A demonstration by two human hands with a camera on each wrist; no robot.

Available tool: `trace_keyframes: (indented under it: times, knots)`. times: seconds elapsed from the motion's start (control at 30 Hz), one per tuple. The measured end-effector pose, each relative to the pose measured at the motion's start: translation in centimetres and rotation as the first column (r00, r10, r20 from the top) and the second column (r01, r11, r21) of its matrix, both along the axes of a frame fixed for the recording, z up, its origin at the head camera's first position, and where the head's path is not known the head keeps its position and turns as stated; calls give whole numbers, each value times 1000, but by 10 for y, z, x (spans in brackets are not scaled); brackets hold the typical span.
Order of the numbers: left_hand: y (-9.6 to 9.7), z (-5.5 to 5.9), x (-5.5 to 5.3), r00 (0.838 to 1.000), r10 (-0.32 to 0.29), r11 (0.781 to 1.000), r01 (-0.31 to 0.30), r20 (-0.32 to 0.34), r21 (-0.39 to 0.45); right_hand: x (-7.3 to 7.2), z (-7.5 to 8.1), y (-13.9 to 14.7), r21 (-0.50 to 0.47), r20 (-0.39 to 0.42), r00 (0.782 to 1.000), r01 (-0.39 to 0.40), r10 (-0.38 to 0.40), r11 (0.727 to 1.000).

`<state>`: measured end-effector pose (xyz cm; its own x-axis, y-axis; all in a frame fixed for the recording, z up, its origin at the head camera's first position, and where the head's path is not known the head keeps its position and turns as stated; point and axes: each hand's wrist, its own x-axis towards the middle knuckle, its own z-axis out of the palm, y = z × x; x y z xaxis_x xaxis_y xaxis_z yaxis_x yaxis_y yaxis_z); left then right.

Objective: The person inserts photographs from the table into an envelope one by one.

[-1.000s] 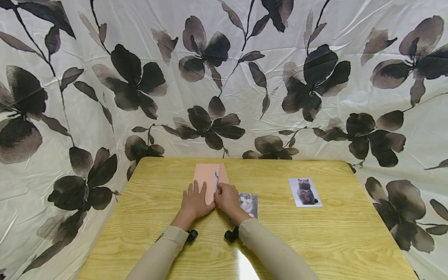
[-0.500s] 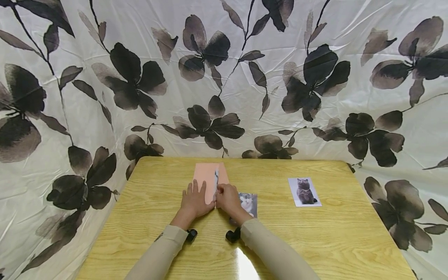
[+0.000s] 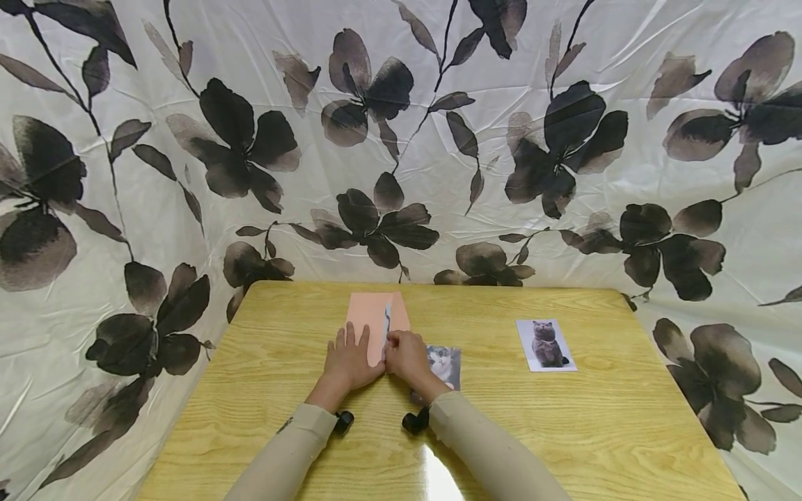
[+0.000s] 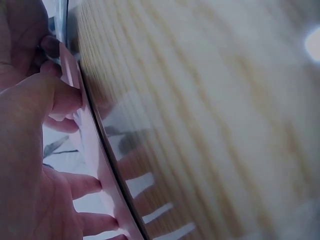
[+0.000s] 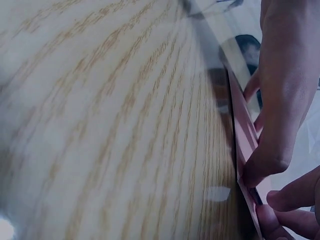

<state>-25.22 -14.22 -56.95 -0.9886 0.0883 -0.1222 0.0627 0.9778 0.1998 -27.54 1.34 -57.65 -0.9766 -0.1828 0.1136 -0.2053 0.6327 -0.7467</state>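
Observation:
A pink envelope (image 3: 366, 309) lies flat on the table, its right part a flap. Along its opening shows a narrow pale strip of a picture card (image 3: 387, 316); the rest of the card is hidden inside. My left hand (image 3: 347, 362) rests on the envelope with fingers spread, its thumb (image 4: 65, 97) at the near edge. Beside it, my right hand (image 3: 407, 356) has curled fingers at the near end of the strip, thumb (image 5: 295, 192) and fingertip pinching the card there. A cat photo (image 3: 443, 365) lies partly under the right wrist.
Farther right on the wooden table (image 3: 282, 431) lies another photo (image 3: 546, 344) of a grey cat. A floral cloth (image 3: 464, 139) hangs behind and beside the table. Dark wrist cameras sit under both cuffs.
The visible strip of the picture card has narrowed slightly at the envelope's opening. My right hand shifts only a little; the left hand stays in place.

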Motion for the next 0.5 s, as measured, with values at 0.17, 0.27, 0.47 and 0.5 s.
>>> trace_keyframes:
  times: [0.17,0.27,0.47,0.5]
  knots:
    - [0,1,0,1000,5,1000,-5,4,5,-2,-2,-2,25,11,1000,-8,8,1000]
    - [-1,0,0,1000,3,1000,-3,2,-4,-2,-3,-3,25,24,1000,-6,5,1000]
    - [0,1,1,1000,-1,1000,1,7,-18,0,-3,-2,46,6,1000,-3,2,999]
    - [0,1,1,1000,-1,1000,2,8,-21,1,-2,-2,43,2,1000,-3,3,999]
